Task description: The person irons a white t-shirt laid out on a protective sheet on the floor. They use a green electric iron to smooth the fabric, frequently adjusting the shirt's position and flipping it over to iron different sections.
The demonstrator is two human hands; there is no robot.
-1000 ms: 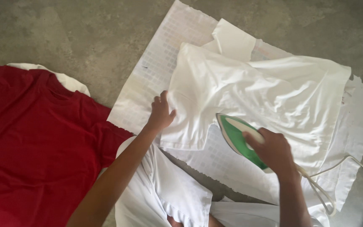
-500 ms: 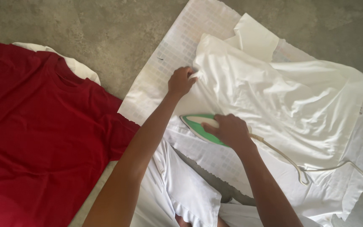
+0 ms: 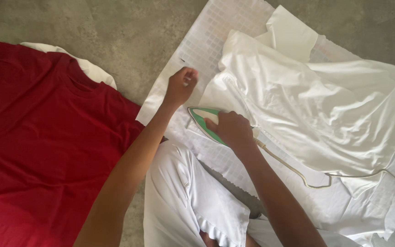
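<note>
Gripping the handle of a green-and-white clothes iron [image 3: 205, 120], the right hand [image 3: 232, 130] has its fingers curled shut over the top, so most of the iron's body is hidden beneath the knuckles. What shows is the pointed nose and green rim, sticking out from under the fingers toward ten o'clock. The iron's long axis runs from ten o'clock to four o'clock, roughly in line with the forearm behind it. It sits on the white patterned sheet [image 3: 216, 41] spread over the grey concrete floor [image 3: 129, 27], just at the lower-left edge of the white garment [image 3: 325, 105].

From the iron's heel a pale cord [image 3: 293, 169] trails off toward four o'clock, then loops across the sheet to the right.

The left hand [image 3: 180, 85] lies at eleven o'clock from the iron, near but apart from it, fingers closed and pinching a bit of white cloth at the garment's edge; how much it holds I cannot tell.

A red T-shirt [image 3: 42, 137] lies flat at nine o'clock, with white cloth peeking out beneath its collar.
</note>
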